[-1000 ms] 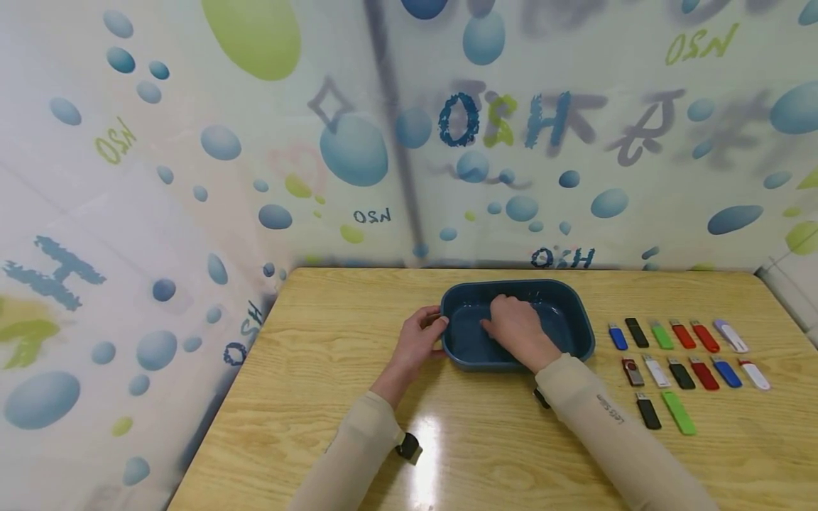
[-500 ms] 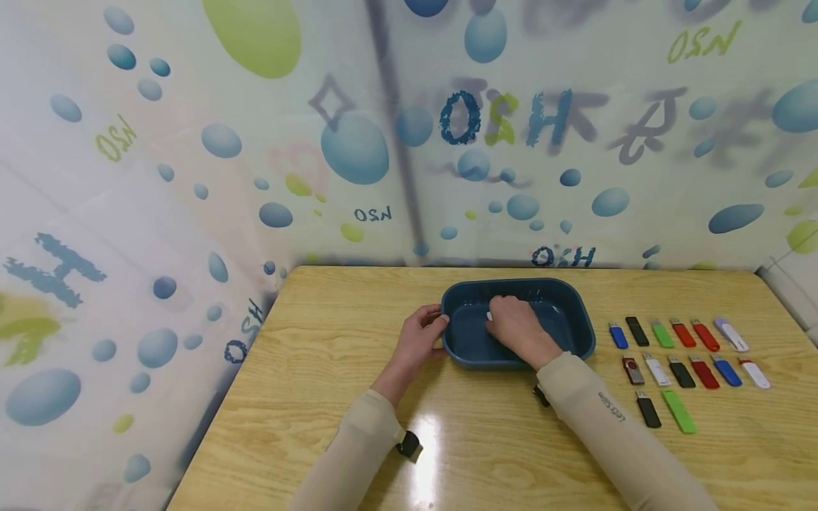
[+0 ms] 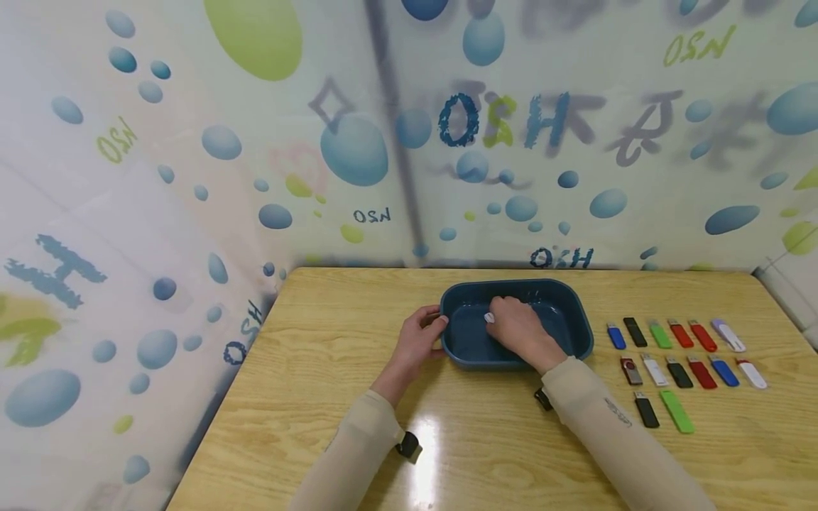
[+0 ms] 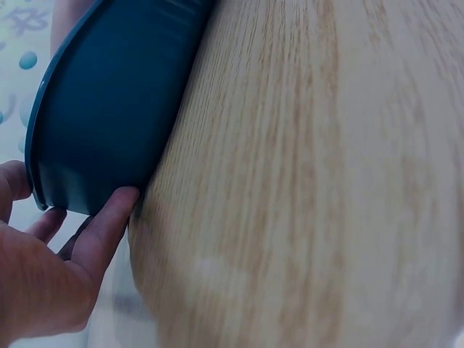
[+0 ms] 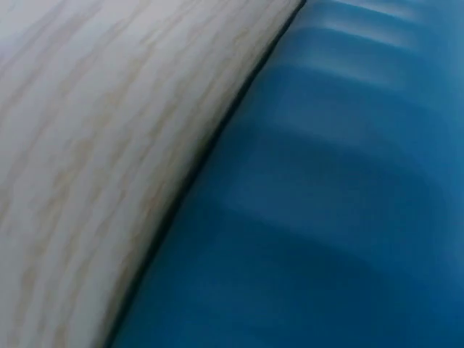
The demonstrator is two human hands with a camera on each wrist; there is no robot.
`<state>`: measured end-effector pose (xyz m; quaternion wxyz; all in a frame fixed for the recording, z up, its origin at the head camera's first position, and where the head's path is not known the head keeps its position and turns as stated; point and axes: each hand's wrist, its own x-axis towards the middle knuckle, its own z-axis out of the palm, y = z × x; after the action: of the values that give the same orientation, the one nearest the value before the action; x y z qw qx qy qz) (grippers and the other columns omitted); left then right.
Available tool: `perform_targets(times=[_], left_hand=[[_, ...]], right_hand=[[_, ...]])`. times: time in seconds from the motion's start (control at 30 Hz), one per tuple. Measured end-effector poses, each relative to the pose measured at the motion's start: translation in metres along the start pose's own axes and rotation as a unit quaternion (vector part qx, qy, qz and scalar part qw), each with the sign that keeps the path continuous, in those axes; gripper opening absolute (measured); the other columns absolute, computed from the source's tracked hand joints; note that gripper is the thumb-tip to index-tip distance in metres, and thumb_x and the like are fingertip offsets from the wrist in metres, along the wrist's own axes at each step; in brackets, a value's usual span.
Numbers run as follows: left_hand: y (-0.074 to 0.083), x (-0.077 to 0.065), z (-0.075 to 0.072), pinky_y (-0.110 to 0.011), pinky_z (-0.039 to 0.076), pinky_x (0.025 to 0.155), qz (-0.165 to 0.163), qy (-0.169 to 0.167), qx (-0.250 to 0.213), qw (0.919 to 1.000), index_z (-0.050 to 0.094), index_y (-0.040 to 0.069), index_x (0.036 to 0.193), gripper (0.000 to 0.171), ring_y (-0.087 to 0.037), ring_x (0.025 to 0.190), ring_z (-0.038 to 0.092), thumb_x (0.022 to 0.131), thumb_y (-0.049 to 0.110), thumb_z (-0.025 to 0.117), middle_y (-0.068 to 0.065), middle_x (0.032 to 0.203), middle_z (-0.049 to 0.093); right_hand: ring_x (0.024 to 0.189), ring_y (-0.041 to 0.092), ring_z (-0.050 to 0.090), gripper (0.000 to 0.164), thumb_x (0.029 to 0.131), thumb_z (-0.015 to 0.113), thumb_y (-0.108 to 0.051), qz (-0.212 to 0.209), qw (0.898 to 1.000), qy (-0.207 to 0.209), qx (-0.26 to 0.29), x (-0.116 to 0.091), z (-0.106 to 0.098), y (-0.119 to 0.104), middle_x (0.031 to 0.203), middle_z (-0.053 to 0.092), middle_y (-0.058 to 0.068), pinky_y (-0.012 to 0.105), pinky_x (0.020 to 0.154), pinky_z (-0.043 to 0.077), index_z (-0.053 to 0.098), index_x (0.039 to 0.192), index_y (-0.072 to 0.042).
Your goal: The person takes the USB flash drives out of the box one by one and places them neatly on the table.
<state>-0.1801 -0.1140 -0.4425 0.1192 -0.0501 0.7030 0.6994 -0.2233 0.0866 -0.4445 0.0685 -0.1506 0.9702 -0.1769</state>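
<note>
A dark blue plastic basin (image 3: 469, 344) stands on the wooden table. Against its left end, my left hand (image 3: 420, 337) holds the basin, thumb at the rim and fingers on the outer wall. The left wrist view shows that hand (image 4: 61, 268) touching the basin's wall (image 4: 109, 109) low down near the table. My right hand (image 3: 516, 325) reaches inside, fingers curled. A small white USB stick (image 3: 489, 318) pokes out at its fingertips, mostly hidden. Only the basin's outer wall (image 5: 312, 203) and table show in the right wrist view.
Right of the basin, several USB sticks lie in rows, including a blue one (image 3: 616, 336), a black one (image 3: 647, 409), a green one (image 3: 677, 411) and a white one with red (image 3: 752, 374). A patterned wall sheet (image 3: 358, 234) rises behind the wooden table (image 3: 345, 312).
The white USB stick has come into view at my right fingertips inside the basin and now shows more. My left hand stays at the basin's left end.
</note>
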Motion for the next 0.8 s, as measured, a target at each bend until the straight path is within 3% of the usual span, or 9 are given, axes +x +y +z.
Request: perform_targets(times=[0.37, 0.5, 0.8], left_hand=[[0.002, -0.003, 0.0, -0.045, 0.057, 0.074, 0.009, -0.002, 0.004, 1.0, 0.049, 0.0, 0.138, 0.043, -0.026, 0.106, 0.059, 0.099, 0.016, 0.053, -0.019, 0.135, 0.05], [0.001, -0.002, -0.001, -0.045, 0.057, 0.074, 0.007, -0.001, 0.005, 1.0, 0.049, 0.0, 0.139, 0.043, -0.026, 0.106, 0.058, 0.099, 0.016, 0.053, -0.019, 0.136, 0.05], [-0.022, 0.017, -0.005, -0.046, 0.057, 0.07, 0.012, -0.002, -0.004, 0.9999, 0.05, 0.002, 0.139, 0.045, -0.026, 0.105, 0.058, 0.098, 0.019, 0.055, -0.018, 0.136, 0.05]], right_hand=[[0.082, 0.024, 0.056, 0.026, 0.091, 0.062, -0.015, 0.011, 0.999, 0.026, 0.032, -0.017, -0.013, 0.007, 0.096, 0.062, 0.013, 0.043, 0.074, 0.05, 0.065, 0.107, 0.004], [0.081, 0.023, 0.055, 0.027, 0.091, 0.063, -0.018, 0.004, 0.998, 0.045, 0.038, -0.025, -0.018, 0.009, 0.096, 0.062, 0.012, 0.041, 0.071, 0.05, 0.065, 0.108, 0.003], [0.08, 0.022, 0.056, 0.029, 0.091, 0.064, -0.018, -0.003, 0.996, 0.075, 0.044, -0.045, -0.035, 0.015, 0.098, 0.062, 0.013, 0.038, 0.065, 0.05, 0.065, 0.111, 0.003]])
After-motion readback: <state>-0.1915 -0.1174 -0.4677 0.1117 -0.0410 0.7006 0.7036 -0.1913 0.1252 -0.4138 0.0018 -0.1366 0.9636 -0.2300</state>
